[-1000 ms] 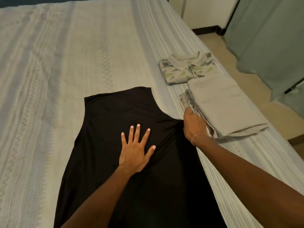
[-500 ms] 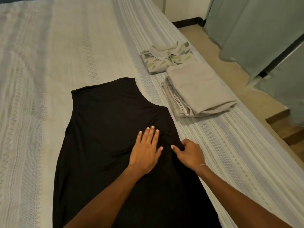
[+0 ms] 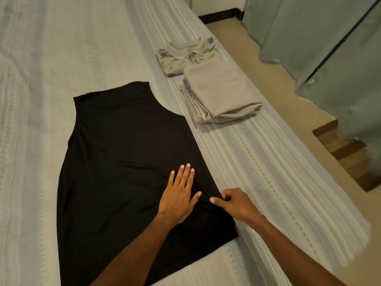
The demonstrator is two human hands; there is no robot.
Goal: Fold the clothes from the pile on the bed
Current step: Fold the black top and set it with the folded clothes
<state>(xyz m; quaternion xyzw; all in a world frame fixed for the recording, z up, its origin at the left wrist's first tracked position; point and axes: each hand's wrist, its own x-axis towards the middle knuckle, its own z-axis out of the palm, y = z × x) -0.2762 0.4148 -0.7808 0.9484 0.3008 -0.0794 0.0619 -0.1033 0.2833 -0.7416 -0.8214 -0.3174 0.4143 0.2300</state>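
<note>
Head view: black sleeveless garment [image 3: 123, 162] lying flat on bed [image 3: 41, 79], long axis running away from person. Left hand [image 3: 179, 195] pressing flat, fingers straight. Right hand [image 3: 233, 205] pinching garment's right edge, nearer for folding inward.

Left hand [image 3: 179, 200] lies flat (fingers straight); right hand [image 3: 234, 204] pinches, fingers curled.

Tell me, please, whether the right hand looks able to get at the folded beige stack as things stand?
Probably yes: only bare bedspread lies between the right hand and the beige stack, though it would first have to release the black top.
</note>
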